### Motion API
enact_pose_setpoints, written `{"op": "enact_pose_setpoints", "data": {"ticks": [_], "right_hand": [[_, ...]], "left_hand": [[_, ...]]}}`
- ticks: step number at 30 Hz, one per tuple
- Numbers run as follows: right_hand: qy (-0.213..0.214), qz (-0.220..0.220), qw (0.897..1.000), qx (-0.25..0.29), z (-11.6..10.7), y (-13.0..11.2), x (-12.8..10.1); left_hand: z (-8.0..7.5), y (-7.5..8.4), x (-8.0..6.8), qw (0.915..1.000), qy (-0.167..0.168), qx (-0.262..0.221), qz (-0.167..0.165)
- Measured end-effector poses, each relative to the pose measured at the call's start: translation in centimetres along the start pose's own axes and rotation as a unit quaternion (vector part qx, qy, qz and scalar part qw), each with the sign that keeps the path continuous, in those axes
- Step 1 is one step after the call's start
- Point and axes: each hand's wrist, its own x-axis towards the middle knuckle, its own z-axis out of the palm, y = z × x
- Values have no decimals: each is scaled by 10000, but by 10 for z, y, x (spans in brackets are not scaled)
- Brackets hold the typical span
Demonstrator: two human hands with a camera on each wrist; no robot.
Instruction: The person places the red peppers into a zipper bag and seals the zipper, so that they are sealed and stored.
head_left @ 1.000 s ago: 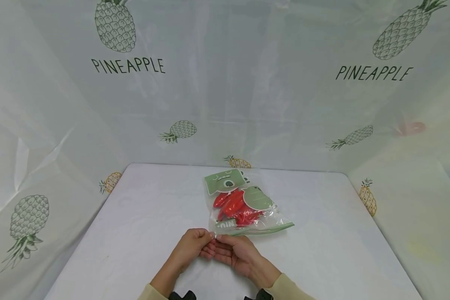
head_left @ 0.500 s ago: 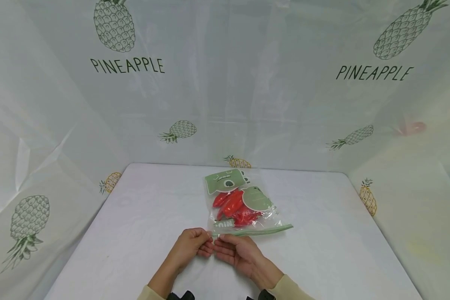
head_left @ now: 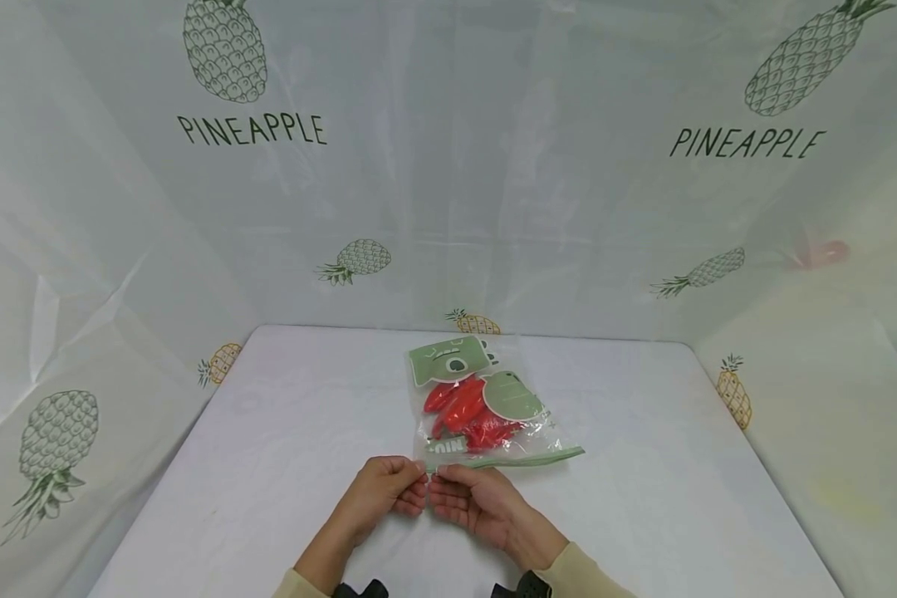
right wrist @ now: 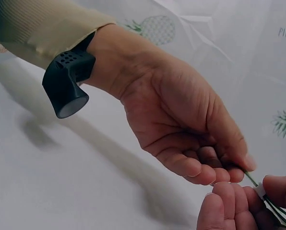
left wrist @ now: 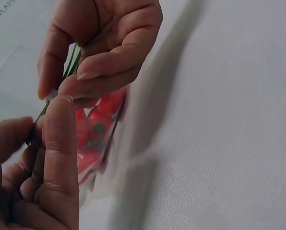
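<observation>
A clear plastic zip bag with green printed labels and red pieces inside (head_left: 478, 407) lies flat on the white tabletop (head_left: 284, 465), its green zip strip (head_left: 523, 459) at the near edge. Both hands meet at the strip's left corner. The left hand (head_left: 384, 490) has its grip closed to a pinch, thumb and curled fingers (left wrist: 61, 143) nipping the strip's end. The right hand (head_left: 471, 502) pinches the same strip just beside it, fingertips (right wrist: 229, 201) pressed together on the thin green edge.
</observation>
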Motion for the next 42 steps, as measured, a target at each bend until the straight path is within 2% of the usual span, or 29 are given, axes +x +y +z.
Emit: {"op": "enact_pose_setpoints", "data": {"ticks": [17, 42], "right_hand": [[216, -95, 9997, 20, -1, -2, -1], [254, -83, 9996, -51, -8, -4, -2]], "left_hand": [[0, -1, 4, 9994, 267, -198, -29], [-8, -6, 3, 9992, 283, -280, -62]]}}
